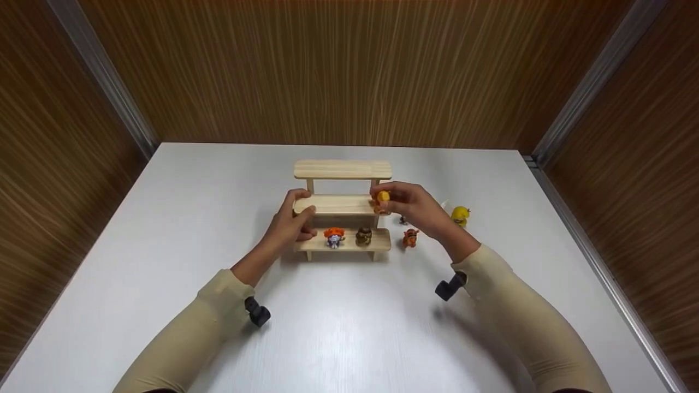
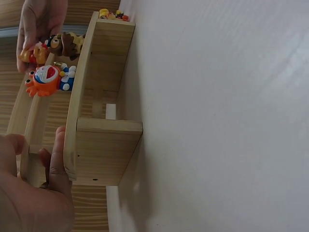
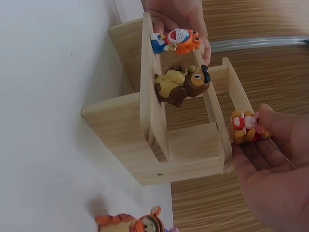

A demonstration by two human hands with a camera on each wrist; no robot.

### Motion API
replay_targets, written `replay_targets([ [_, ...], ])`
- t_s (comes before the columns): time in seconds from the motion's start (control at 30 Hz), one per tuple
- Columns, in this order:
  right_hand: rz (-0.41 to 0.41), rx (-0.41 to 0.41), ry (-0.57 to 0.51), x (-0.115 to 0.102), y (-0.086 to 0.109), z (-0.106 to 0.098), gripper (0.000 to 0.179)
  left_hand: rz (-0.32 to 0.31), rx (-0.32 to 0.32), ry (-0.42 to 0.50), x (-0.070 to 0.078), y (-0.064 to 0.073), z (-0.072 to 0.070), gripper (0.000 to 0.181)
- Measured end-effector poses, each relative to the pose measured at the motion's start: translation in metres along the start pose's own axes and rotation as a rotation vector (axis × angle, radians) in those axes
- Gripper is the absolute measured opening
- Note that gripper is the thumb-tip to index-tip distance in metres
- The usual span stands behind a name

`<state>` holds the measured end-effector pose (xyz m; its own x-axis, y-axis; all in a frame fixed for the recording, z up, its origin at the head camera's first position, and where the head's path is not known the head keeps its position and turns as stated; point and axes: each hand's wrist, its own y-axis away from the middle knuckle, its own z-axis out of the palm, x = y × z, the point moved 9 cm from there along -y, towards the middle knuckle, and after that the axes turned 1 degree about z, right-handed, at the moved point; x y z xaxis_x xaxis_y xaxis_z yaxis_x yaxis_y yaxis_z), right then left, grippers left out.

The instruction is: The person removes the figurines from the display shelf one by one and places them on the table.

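Wooden three-tier stand (image 1: 342, 168) on white tabletop (image 1: 338, 316), nearer far edge than near edge. Left hand (image 1: 289, 221) grips left end of middle board (image 1: 336, 203), thumb at front edge. Right hand (image 1: 412, 204) pinches yellow-orange figurine (image 1: 383, 196) between thumb and fingers, at same board's right end. On bottom board (image 1: 349, 244): orange-hatted figurine (image 1: 334, 234) near middle, brown figurine (image 1: 363, 236) towards right end. On tabletop, right of stand: striped figurine (image 1: 410, 238); yellow-topped figurine (image 1: 460, 214), closer to right edge.
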<state>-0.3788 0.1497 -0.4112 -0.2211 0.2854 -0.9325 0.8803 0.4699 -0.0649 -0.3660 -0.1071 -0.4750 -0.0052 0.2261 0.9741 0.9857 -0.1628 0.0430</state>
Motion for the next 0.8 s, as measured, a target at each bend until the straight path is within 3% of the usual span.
replay_targets([
  [0.4, 0.018, 0.068, -0.053, 0.014, 0.024, -0.023, 0.037, -0.004, -0.004, 0.04, -0.001, 0.0, 0.0, 0.048],
  [0.8, 0.064, 0.098, -0.009, 0.036, 0.046, -0.04, 0.035, -0.02, 0.001, 0.022, -0.002, 0.001, 0.0, 0.047],
])
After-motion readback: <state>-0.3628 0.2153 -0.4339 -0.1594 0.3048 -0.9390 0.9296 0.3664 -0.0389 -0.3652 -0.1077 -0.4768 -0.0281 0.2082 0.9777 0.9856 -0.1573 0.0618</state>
